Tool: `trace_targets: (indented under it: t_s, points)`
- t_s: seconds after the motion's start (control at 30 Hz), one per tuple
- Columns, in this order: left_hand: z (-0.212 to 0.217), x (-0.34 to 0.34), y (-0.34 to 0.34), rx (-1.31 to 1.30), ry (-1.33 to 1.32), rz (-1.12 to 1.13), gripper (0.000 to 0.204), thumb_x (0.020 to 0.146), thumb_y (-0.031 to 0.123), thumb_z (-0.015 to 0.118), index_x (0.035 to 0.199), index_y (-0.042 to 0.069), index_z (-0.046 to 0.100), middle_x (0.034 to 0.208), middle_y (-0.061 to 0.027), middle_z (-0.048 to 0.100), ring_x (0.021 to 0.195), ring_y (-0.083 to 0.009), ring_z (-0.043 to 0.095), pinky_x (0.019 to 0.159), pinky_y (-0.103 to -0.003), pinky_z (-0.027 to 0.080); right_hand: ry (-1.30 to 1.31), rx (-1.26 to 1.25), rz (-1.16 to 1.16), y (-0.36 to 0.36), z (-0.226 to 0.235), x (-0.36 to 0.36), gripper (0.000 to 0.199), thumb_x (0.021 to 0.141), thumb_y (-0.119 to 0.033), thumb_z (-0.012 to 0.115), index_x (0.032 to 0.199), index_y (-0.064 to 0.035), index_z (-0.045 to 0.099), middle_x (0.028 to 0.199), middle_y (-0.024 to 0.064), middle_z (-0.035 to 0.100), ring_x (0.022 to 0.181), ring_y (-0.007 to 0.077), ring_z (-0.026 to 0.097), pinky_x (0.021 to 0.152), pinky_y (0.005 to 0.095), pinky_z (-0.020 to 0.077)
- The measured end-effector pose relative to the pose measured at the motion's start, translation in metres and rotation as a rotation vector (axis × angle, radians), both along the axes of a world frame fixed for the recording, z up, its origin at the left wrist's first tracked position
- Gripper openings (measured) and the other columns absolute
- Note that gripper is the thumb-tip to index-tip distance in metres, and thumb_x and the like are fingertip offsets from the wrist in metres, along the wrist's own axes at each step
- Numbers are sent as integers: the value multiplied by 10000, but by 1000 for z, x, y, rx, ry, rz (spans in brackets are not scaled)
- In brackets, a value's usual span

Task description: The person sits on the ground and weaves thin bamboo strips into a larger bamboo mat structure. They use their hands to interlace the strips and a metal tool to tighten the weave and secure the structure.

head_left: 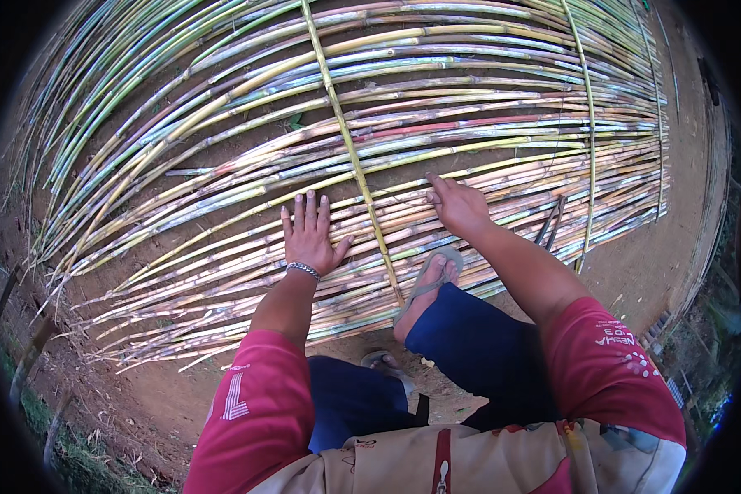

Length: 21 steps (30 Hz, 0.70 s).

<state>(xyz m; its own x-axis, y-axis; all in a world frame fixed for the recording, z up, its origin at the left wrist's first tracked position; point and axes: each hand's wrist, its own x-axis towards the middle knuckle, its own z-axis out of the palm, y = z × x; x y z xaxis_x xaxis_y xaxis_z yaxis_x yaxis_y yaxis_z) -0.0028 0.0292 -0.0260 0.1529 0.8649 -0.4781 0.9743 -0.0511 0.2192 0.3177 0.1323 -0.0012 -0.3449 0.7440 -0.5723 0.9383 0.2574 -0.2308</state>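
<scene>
Mat: cane stalks [222, 177] lie side by side on bare earth [634, 272], forming a wide panel that fans away from me; colours run green, yellow, purple-grey.
Binder: one yellow cross stalk [354, 156] runs over the panel from the far edge down to my foot; a second thin cross stalk [590, 132] crosses nearer the right end.
Left hand: my left hand [309, 235] lies flat on the stalks just left of the yellow binder, fingers spread, palm down, clamped on nothing; a metal bracelet [302, 268] sits at the wrist.
Right hand: my right hand [457, 206] rests on the stalks just right of the binder, fingers curled down onto them; I cannot tell whether it pinches a stalk or only presses.
Foot: my sandalled foot [426, 284] stands on the near edge of the panel, touching the binder's lower end; the other sandal [384, 362] is on the earth beneath me.
Tool: a dark two-armed object [552, 221] lies on the stalks right of my forearm; too small to identify.
Step in hand: I judge this to be pressing and aligning stalks at the binder, both hands and one foot holding the panel down.
Next move calls for: as I judge it, steady downward pressure from the left palm while the right closes the stalks snug against the binder without letting neighbours ride up.
</scene>
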Motion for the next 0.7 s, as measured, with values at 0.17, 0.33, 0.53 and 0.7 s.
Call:
trace_targets:
  t_s: [0.17,0.33,0.53,0.7]
  points:
    - [4,3,3,-14,62,-21,989,946,714,511,1658,76,259,1736,-192,184,1615,-386,102,1282,-616,30,67,147,7,-4,-20,5,366,1056,-385,540,1328,-140,546,966,102,710,850,316,725,701,463,575]
    - [3,1,-2,80,1,-8,1007,943,678,547,1635,2,270,1712,-260,207,1599,-447,118,1277,-615,27,79,231,-25,-6,-20,1,280,1034,-389,579,1145,-132,583,926,115,697,817,337,724,696,475,571]
    - [1,2,-2,142,-10,-36,986,956,667,535,1616,-27,299,1708,-267,210,1601,-443,120,1269,-631,57,154,371,-161,-25,-27,-24,175,1017,-323,607,1057,-152,607,959,107,626,743,382,690,643,520,561]
    - [0,3,-7,170,-53,-27,976,966,660,531,1606,-43,309,1705,-265,223,1600,-436,137,1269,-628,75,77,320,-145,-24,-25,-31,184,1023,-317,598,1090,-147,578,986,125,615,751,381,699,645,515,568]
